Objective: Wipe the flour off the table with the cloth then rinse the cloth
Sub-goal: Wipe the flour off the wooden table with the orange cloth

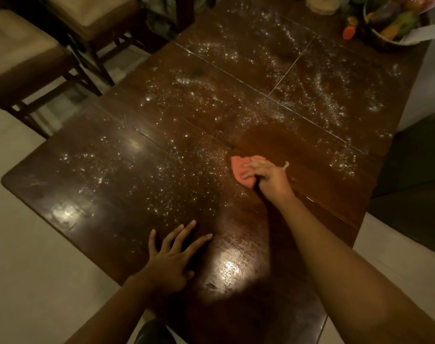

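Table (305, 150): dark wooden top, running from the lower centre of the frame to the upper right. Seams between its boards cross the surface diagonally.

Flour (204, 95): white specks and streaks scattered over most of the top. It is densest in the centre and upper right of the frame and thinner toward the left corner. A bare, glossy reddish area of wood lies around the cloth and extends toward the lower centre, where a bright light reflection shows.

Cloth (237, 170): pink-orange and bunched, lying flat on the table just right of centre frame, at the edge between the speckled area and the bare wood.

Right hand (267, 173): on top of the cloth, fingers curled over it and gripping it against the table. The arm enters from the lower right.

Left hand (171, 259): palm down on the table near its lower-left edge, fingers straight and spread, holding nothing.

Surroundings: two cushioned chairs (25, 60) stand at the upper left, beside the table. A bowl (377, 39) of mixed produce sits at the upper right corner, with an orange-capped bottle (349, 33) just left of it
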